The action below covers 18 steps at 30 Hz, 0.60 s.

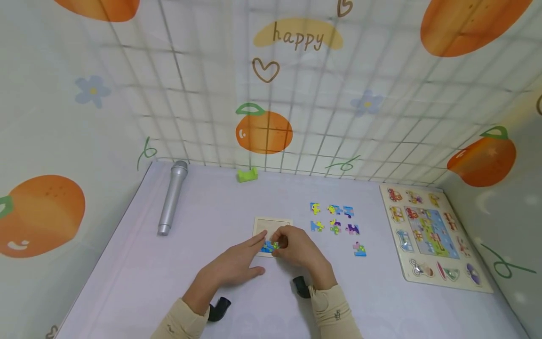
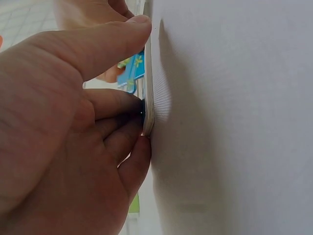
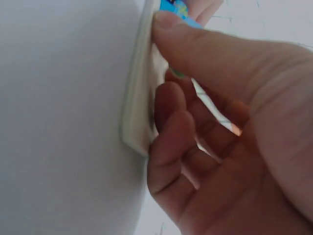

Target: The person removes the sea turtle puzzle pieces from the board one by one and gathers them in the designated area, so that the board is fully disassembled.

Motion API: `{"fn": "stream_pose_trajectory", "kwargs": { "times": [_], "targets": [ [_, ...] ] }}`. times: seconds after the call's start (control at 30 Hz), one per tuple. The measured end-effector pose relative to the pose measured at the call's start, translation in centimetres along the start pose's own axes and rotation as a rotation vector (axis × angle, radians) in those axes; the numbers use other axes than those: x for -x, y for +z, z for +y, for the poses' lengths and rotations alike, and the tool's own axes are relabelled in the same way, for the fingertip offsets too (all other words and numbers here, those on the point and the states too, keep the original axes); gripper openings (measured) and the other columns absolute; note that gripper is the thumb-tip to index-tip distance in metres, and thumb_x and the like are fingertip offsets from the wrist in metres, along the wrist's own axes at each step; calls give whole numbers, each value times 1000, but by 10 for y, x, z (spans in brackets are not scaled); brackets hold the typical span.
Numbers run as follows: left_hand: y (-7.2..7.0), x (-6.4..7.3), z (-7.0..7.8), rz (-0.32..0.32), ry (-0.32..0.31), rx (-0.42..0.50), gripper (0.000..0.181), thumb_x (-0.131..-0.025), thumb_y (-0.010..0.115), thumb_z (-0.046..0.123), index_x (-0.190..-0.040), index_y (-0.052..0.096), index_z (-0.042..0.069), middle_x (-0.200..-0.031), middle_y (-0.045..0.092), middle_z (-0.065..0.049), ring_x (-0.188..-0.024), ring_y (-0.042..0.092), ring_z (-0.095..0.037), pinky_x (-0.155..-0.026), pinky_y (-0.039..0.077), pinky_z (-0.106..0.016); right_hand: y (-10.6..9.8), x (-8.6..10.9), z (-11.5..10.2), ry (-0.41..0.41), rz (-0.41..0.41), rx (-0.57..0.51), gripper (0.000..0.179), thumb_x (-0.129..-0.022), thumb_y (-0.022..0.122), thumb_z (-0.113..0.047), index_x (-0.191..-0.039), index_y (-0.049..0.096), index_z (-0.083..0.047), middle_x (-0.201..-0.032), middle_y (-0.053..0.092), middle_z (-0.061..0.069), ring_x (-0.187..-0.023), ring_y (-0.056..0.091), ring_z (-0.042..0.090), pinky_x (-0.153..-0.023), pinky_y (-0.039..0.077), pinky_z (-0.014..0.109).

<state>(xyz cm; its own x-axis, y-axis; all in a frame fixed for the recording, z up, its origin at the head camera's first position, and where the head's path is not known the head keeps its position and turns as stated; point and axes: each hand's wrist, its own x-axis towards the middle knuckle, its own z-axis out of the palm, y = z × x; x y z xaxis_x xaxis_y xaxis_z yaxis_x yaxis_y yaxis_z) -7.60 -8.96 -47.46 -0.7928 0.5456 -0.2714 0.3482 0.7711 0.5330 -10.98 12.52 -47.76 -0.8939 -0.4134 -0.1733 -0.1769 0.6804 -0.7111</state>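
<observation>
A small wooden puzzle tray (image 1: 260,223) lies on the table with blue and green jigsaw pieces (image 1: 267,246) in its near part. My left hand (image 1: 235,263) rests its fairly straight fingers at the tray's left side, thumb spread apart. Over the right part of the tray, my right hand (image 1: 298,247) has curled fingers and pinches a puzzle piece. In the left wrist view, a blue piece (image 2: 132,71) with a yellow flower pattern tilts above the tray edge (image 2: 149,98). The right thumb (image 3: 171,36) presses by that blue piece in the right wrist view; its far side is hidden.
Several loose jigsaw pieces (image 1: 334,227) lie right of the tray. Farther right is a larger picture puzzle board (image 1: 434,235). A silver microphone (image 1: 171,200) lies at the left, and a light green object (image 1: 247,175) sits near the back curtain (image 1: 203,117).
</observation>
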Motion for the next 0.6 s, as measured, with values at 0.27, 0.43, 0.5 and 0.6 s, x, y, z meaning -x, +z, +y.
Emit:
{"fn": "stream_pose_trajectory", "kwargs": {
  "times": [0.27,0.43,0.5,0.6],
  "targets": [
    [-2,1,0,11,15,11,78,-98,68,36,-159,33,2,-173,14,1,-154,33,-24,-121,38,-47,-1,-1,3,-34,-11,-19,13,-87,81,-12,-85,71,-20,-79,66,-10,-75,59,9,-68,49,24],
    [-1,3,1,8,15,18,78,-98,68,35,-159,32,3,-173,13,2,-154,32,-24,-122,37,-46,-1,-2,5,-6,10,-32,4,-89,80,-20,-90,76,-18,-75,65,-10,-71,56,8,-65,46,23],
    [-1,3,1,6,17,21,78,-98,69,34,-159,32,2,-173,14,1,-154,33,-25,-122,37,-47,-2,-1,5,11,22,-38,4,-90,79,-21,-92,77,-19,-75,64,-10,-71,56,8,-64,45,23],
    [-3,3,3,0,9,29,78,-98,69,34,-159,32,3,-173,14,2,-154,32,-24,-122,37,-48,-3,0,4,34,39,-48,4,-91,78,-19,-93,77,-21,-75,65,-9,-71,56,9,-64,46,24]
  ]
}}
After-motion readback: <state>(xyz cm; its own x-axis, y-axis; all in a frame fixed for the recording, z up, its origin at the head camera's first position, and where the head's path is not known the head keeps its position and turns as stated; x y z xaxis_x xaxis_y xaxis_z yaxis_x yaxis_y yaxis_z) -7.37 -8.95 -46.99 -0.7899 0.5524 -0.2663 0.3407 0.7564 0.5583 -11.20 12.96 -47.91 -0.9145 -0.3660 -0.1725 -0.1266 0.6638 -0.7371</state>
